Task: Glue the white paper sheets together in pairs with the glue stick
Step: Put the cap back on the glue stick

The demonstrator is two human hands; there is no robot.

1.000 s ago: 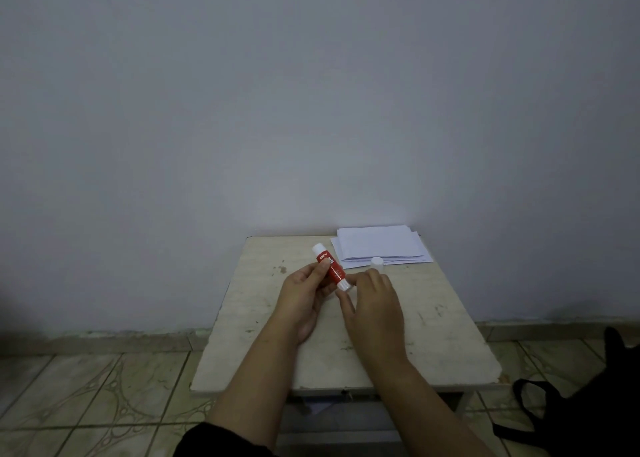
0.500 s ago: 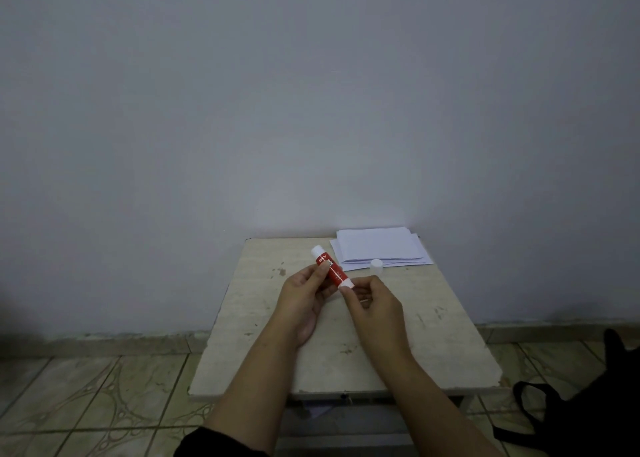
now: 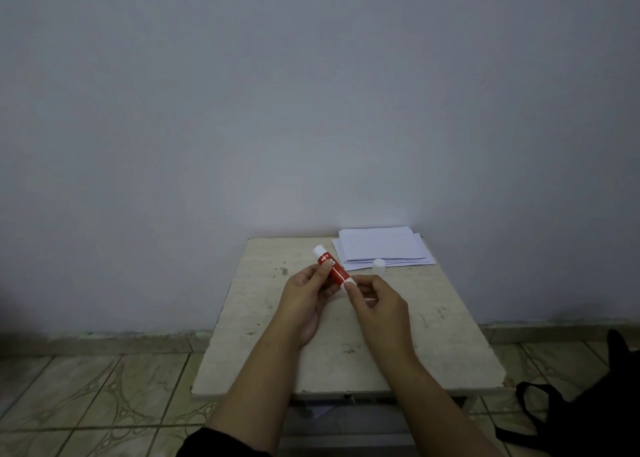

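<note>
**Right fingers now pinching the base of the glue stick**

Since a second ago my right hand (image 3: 379, 306) has lifted off the tabletop, where it lay flat beside the stick, and its thumb and forefinger have curled in to pinch the white lower end of the red-and-white plastic glue stick (image 3: 330, 267). Between the last half second and now little else has shifted.

My left hand (image 3: 304, 299) grips the stick's red barrel, thumb on the near side and fingers wrapped behind. The stick is tilted, its white upper tip pointing up and away from me toward the wall, and it is held above the worn, pale stone-look square table (image 3: 263, 349), not touching it.

On the table's far right corner lies the loose stack of white paper sheets (image 3: 381, 247), its edges fanned unevenly. A small white cylindrical cap (image 3: 379, 267) stands upright on the table just at the stack's near edge, close beyond my right fingertips and apart from them.

Beyond the table is a plain grey-blue wall (image 3: 311, 110). Left of the table the patterned floor tiles (image 3: 93, 391) show, and to the table's right a black bag with a strap loop (image 3: 588, 411) sits on the floor.
</note>
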